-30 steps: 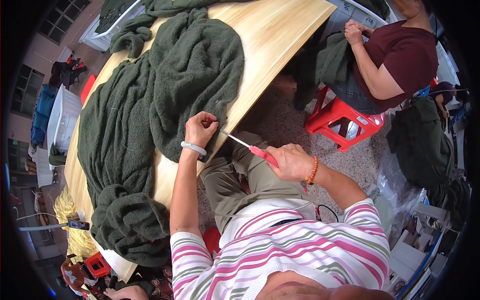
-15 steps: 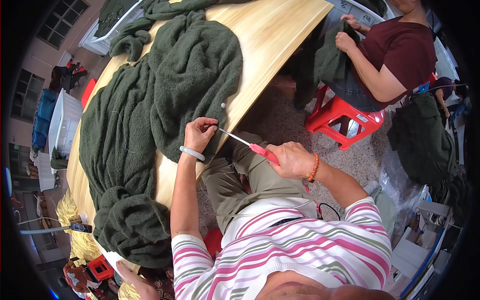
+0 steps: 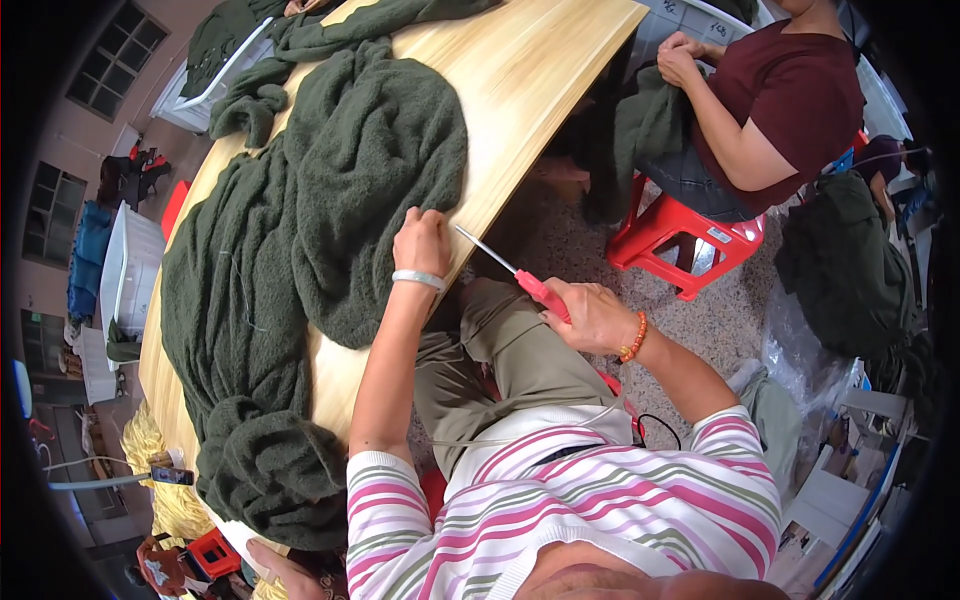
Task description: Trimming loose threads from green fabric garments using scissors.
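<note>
Dark green knitted cloth (image 3: 380, 150) lies in heavy folds on a pale wooden table (image 3: 520, 70). My left hand (image 3: 422, 242) is at its right edge, fingers curled in; what they pinch is hidden. In my right hand (image 3: 592, 318) is a tool with a pinkish-red handle (image 3: 541, 296) and a thin metal shaft (image 3: 488, 246). The shaft points up and left toward my left hand, its tip a little apart from those fingers. The shape of the tip is too small to tell. A loose pale thread (image 3: 240, 285) trails over the cloth on the left.
A bunched dark green piece (image 3: 265, 460) hangs at the near table edge. On the right, a co-worker in a maroon top (image 3: 790, 110) sits on a red stool (image 3: 690, 245), holding green cloth (image 3: 650, 125). White bins (image 3: 135, 265) stand at the left, a dark green pile (image 3: 845, 275) at the far right.
My left hand has moved up and right along the cloth's edge, and its fingers have curled in. The tool's tip has come away from them. A small white bit there is out of sight.
</note>
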The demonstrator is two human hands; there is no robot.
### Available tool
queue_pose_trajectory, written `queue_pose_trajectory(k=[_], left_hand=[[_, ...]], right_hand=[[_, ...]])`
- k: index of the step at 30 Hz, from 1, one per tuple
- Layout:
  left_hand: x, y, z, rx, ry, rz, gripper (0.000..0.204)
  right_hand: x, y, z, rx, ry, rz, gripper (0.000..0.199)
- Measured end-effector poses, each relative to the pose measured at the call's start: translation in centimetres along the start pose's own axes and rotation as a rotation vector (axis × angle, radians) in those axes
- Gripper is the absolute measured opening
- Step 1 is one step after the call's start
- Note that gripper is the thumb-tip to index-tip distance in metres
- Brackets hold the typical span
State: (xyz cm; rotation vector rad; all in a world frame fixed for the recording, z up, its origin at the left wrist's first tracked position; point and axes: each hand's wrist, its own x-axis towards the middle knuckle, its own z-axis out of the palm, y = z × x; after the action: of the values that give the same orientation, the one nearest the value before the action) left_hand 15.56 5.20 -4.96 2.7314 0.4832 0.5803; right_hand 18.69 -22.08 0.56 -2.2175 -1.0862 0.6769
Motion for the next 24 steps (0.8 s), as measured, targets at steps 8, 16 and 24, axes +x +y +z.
queue_pose_trajectory(k=[8,16,24], left_hand=[[-0.2,-2.7,-0.6,-0.965,-0.203,-0.413,0.010],[-1.2,-1.6,-0.1,-0.802,-0.215,-0.400,0.014],[-1.5,-1.2,0.0,-0.676,-0.182,-0.277,0.017]], right_hand=[[0.2,-0.3,0.0,-0.126,-0.062,0.006,0.028],[0.4,-1.0,-0.5,-0.108,-0.049,0.048,0.023],[0.2,-0.8,-0.4,-0.130,-0.055,0.005,0.024]])
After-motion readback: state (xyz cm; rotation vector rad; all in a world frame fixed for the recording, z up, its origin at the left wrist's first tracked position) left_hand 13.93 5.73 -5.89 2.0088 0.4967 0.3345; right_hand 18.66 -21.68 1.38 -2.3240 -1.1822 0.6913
